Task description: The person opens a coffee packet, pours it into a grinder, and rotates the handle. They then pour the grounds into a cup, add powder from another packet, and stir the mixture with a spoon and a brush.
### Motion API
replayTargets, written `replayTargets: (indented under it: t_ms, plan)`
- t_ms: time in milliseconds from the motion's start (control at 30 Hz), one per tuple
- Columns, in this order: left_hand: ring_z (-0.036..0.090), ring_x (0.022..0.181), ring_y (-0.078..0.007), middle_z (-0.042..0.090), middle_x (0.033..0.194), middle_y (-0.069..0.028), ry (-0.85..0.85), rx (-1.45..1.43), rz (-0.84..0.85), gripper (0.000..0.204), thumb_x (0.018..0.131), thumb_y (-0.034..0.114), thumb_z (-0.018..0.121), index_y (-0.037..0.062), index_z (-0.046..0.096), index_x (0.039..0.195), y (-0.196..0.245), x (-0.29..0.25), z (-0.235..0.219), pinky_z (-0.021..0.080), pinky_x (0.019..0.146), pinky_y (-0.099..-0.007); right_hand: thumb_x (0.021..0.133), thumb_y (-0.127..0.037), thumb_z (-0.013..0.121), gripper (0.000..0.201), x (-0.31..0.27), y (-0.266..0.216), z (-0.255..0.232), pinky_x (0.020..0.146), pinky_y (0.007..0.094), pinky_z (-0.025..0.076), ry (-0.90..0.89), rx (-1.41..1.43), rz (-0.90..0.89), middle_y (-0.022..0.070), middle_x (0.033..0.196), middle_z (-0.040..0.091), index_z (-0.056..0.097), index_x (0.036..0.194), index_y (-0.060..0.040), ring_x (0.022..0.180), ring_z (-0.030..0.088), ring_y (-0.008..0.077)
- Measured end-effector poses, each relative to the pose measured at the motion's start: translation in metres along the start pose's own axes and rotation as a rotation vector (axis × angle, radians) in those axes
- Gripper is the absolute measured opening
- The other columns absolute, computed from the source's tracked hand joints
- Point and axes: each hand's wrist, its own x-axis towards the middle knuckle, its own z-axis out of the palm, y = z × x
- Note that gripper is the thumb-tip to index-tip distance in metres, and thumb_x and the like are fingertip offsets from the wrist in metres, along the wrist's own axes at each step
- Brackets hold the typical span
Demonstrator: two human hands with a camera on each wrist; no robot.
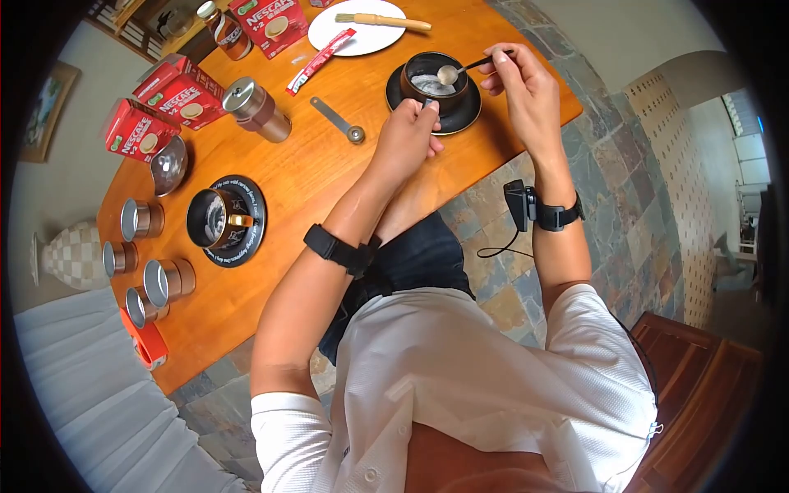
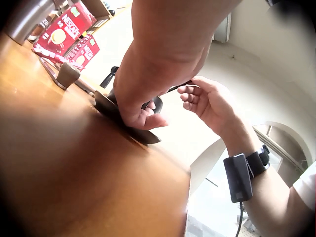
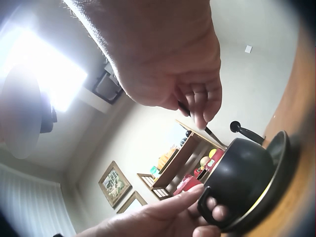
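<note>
A black cup [image 1: 422, 94] stands on a black saucer [image 1: 462, 121] near the table's right end, with whitish contents inside. My left hand [image 1: 407, 138] grips the cup's handle; in the right wrist view, fingers of that left hand [image 3: 170, 216] pass through the handle [image 3: 204, 210]. My right hand [image 1: 526, 90] pinches the dark handle of a small spoon [image 1: 448, 75]. The spoon's bowl is at the cup's mouth, with pale stuff on it. A metal measuring scoop [image 1: 337, 120] lies on the wood to the left of my left hand.
Left of the hands stand a second black cup [image 1: 205, 220] on a lettered saucer [image 1: 260, 205], a metal pot [image 1: 261, 115] and several metal cups [image 1: 168, 282]. Along the back are red Nescafe boxes [image 1: 191, 90], a jar [image 1: 226, 34], a stick packet [image 1: 319, 62] and a white plate [image 1: 329, 37] with a brush [image 1: 382, 20].
</note>
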Motion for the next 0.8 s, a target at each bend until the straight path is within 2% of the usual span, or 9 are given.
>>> replayTargets:
  t_ms: [300,400,433,467,500,533,667,733,800]
  plan:
    - [0.055,0.065,-0.0055,0.055,0.079,0.0025,0.064,-0.096,0.062,0.027,0.105,0.034,0.054,0.0114,0.052,0.091,0.008,0.001,-0.007,0.046,0.06,-0.0208,0.107,-0.017,0.049,0.025,-0.005,-0.009,0.004,0.068,0.0254,0.055,0.072,0.291,0.023,0.0104,0.095,0.072,0.064,0.112,0.0022,0.075,0.069,0.0129]
    - [0.056,0.066,-0.0052,0.056,0.08,0.0027,0.006,-0.179,0.122,0.027,0.105,0.035,0.054,0.0122,0.052,0.09,0.018,-0.008,-0.014,0.046,0.061,-0.0202,0.105,-0.018,0.051,0.025,0.004,-0.028,0.003,0.065,0.0242,0.054,0.121,0.449,-0.052,0.0094,0.094,0.073,0.064,0.112,0.0018,0.071,0.068,0.0111]
    - [0.057,0.067,-0.0058,0.057,0.081,0.0028,0.007,-0.208,0.147,0.027,0.105,0.035,0.054,0.0118,0.054,0.091,0.024,-0.015,-0.019,0.046,0.062,-0.0204,0.106,-0.019,0.051,0.026,0.008,-0.033,0.002,0.069,0.0255,0.055,0.085,0.478,-0.118,0.0114,0.097,0.073,0.065,0.113,0.0013,0.076,0.069,0.0127]
    - [0.057,0.067,-0.0058,0.057,0.081,0.0028,0.007,-0.211,0.139,0.027,0.105,0.035,0.054,0.0118,0.054,0.091,0.033,-0.025,-0.025,0.046,0.062,-0.0204,0.107,-0.02,0.051,0.027,0.012,-0.041,0.001,0.074,0.0269,0.056,0.051,0.508,-0.183,0.0133,0.1,0.073,0.065,0.115,0.0008,0.08,0.069,0.0143]
    - [0.057,0.067,-0.0063,0.058,0.082,0.0028,0.03,-0.198,0.167,0.026,0.105,0.034,0.055,0.0113,0.056,0.092,0.043,-0.036,-0.033,0.046,0.063,-0.0206,0.106,-0.024,0.05,0.025,0.01,-0.073,0.012,0.065,0.0251,0.055,0.152,0.498,-0.086,0.0116,0.089,0.071,0.061,0.111,-0.0022,0.071,0.069,0.0141]
    - [0.058,0.067,-0.0067,0.058,0.083,0.0028,0.052,-0.183,0.195,0.026,0.105,0.033,0.055,0.0107,0.058,0.093,0.053,-0.047,-0.043,0.047,0.064,-0.0209,0.106,-0.024,0.05,0.025,0.011,-0.083,0.018,0.065,0.0251,0.055,0.154,0.497,-0.078,0.0116,0.089,0.071,0.061,0.111,-0.0022,0.071,0.069,0.0141]
    - [0.054,0.071,-0.008,0.057,0.087,0.0006,0.182,-0.083,0.273,0.025,0.105,0.03,0.056,0.0064,0.061,0.101,0.087,-0.117,-0.084,0.044,0.063,-0.0221,0.107,-0.021,0.047,0.025,0.013,-0.109,0.039,0.067,0.0267,0.056,0.059,0.663,-0.202,0.0145,0.092,0.072,0.061,0.112,0.0002,0.073,0.071,0.0169]
    - [0.052,0.07,-0.0083,0.055,0.083,0.0008,0.312,-0.128,0.273,0.024,0.103,0.029,0.058,0.0057,0.062,0.102,0.093,-0.156,-0.1,0.042,0.063,-0.0226,0.107,-0.021,0.045,0.027,0.01,-0.121,0.053,0.067,0.0279,0.057,-0.003,0.759,-0.257,0.0167,0.092,0.072,0.06,0.113,0.0012,0.074,0.071,0.0183]
    - [0.049,0.073,-0.0107,0.053,0.085,-0.0021,0.315,-0.199,0.35,0.022,0.105,0.024,0.054,0.0034,0.059,0.105,0.09,-0.196,-0.121,0.041,0.064,-0.0248,0.107,-0.021,0.044,0.028,0.012,-0.122,0.062,0.067,0.0286,0.058,-0.079,0.776,-0.297,0.018,0.092,0.071,0.059,0.114,0.0024,0.075,0.071,0.0194]
